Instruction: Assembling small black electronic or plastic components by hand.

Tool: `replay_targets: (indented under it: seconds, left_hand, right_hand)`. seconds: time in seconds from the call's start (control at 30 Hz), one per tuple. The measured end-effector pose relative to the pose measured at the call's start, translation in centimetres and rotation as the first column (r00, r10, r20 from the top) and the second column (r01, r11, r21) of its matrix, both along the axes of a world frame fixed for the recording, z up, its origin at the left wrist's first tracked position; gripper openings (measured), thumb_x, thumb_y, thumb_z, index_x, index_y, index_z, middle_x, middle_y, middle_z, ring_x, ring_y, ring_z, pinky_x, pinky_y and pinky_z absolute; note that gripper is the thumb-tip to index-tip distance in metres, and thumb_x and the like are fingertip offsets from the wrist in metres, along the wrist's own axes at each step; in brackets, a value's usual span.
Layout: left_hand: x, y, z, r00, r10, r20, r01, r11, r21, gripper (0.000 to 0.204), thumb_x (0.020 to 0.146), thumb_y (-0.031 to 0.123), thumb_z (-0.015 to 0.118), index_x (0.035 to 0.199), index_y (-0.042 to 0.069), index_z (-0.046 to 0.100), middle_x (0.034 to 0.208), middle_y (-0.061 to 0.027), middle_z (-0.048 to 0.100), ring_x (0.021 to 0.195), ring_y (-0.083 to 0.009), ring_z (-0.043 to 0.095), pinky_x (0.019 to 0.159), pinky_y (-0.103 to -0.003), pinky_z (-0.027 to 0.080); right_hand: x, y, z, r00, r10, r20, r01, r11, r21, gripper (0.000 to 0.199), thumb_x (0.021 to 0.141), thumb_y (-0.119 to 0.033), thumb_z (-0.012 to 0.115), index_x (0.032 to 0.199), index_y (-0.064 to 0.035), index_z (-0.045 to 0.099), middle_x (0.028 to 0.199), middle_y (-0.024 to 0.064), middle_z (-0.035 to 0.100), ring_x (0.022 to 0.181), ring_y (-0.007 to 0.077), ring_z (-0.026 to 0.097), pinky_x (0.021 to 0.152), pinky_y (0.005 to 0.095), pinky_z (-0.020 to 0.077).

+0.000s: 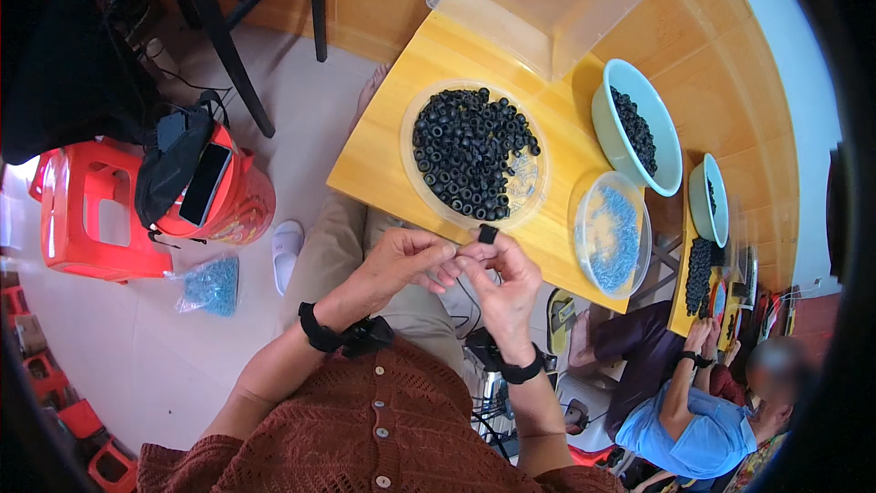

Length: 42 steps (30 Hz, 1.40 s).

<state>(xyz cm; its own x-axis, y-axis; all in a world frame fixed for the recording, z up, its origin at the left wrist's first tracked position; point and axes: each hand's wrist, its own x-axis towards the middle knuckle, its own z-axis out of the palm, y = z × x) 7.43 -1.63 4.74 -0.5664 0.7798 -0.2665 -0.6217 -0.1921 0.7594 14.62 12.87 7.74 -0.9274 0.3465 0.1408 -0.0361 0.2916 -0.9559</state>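
Above my lap, just off the table's front edge, both hands meet fingertip to fingertip. My left hand [409, 260] is closed in a pinch with thumb against forefinger. My right hand [505, 281] is pinched too, its thumb close to the left fingertips. Whatever they hold between them is too small to make out. A black band [488, 234] sits around or against a finger of my right hand. Just beyond lies a round clear tray [410, 160] heaped with small black rings [465, 151]. Some small clear or silvery bits show at the tray's right side.
On the yellow table [365, 169] stand a clear dish [589, 251] of small blue pieces, a pale green basin [672, 151] of black parts and a clear plastic box [547, 9]. Red stools [78, 219] and a bag of blue pieces [210, 285] are at left. A co-worker [689, 424] sits at right.
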Motion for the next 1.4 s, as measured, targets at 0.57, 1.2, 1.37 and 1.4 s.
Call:
replay_targets:
  seconds: [0.57,1.2,1.37,1.4]
  left_hand:
    - [0.2,-0.5,-0.9,0.984,0.04,0.173,-0.041,0.999,0.003,0.016,0.084,0.016,0.06,0.094,0.004,0.063,0.083,-0.0018,0.062,0.073,-0.0087,0.059,0.069,-0.023,0.05]
    - [-0.4,0.4,-0.3,0.997,-0.022,0.072,0.033,0.988,-0.152,0.013,0.081,0.008,0.061,0.092,0.001,0.064,0.085,-0.0027,0.063,0.074,-0.01,0.06,0.069,-0.024,0.051]
    - [-5.1,2.3,2.4,0.827,-0.077,-0.557,-0.115,0.947,-0.3,0.018,0.079,0.011,0.063,0.093,-0.001,0.064,0.08,-0.0043,0.064,0.069,-0.0114,0.059,0.064,-0.024,0.048]
    - [-6.2,3.3,3.3,0.618,-0.108,-0.778,-0.217,0.929,-0.301,0.019,0.078,0.012,0.064,0.092,-0.001,0.065,0.077,-0.0048,0.064,0.067,-0.0118,0.059,0.062,-0.025,0.047]
  right_hand:
    - [0.4,-0.9,-0.9,0.997,-0.05,-0.065,0.066,0.959,0.277,0.03,0.063,0.004,0.072,0.09,0.0026,0.059,0.083,0.0083,0.056,0.065,0.0156,0.058,0.058,0.0258,0.048]
    - [1.2,0.7,-1.4,0.994,0.078,-0.079,-0.033,0.886,0.462,0.022,0.064,0.001,0.07,0.083,0.0005,0.059,0.079,0.0104,0.055,0.064,0.0246,0.059,0.054,0.0316,0.0478]
    - [1.2,1.9,-1.4,0.999,-0.026,-0.032,0.036,0.93,0.367,0.021,0.063,0.005,0.072,0.08,0.0037,0.06,0.071,0.0089,0.056,0.059,0.0149,0.057,0.054,0.0233,0.0452]
    - [1.1,2.3,-1.6,0.997,-0.063,-0.04,0.073,0.931,0.357,0.021,0.063,0.005,0.071,0.08,0.0042,0.059,0.07,0.0087,0.055,0.059,0.0141,0.057,0.054,0.0233,0.0449]
